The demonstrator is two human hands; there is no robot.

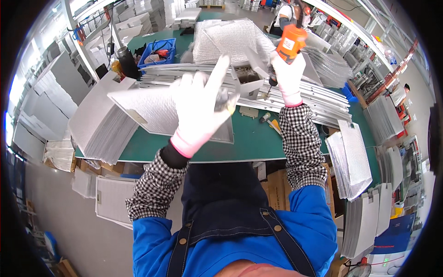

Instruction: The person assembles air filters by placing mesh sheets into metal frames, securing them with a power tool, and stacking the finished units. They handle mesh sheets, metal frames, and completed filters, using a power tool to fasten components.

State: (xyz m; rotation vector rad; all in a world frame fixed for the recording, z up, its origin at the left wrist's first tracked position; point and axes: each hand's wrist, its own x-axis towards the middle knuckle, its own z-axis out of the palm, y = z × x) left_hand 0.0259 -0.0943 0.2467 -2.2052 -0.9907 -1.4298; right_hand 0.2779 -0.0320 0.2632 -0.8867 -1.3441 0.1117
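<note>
Silver mesh filter panel (pixel 152 108) flat under left hand (pixel 200 108), blurred

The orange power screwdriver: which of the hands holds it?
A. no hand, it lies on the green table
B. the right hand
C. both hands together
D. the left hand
B: the right hand in a white glove grips the orange power screwdriver, raised above the green table.
</note>
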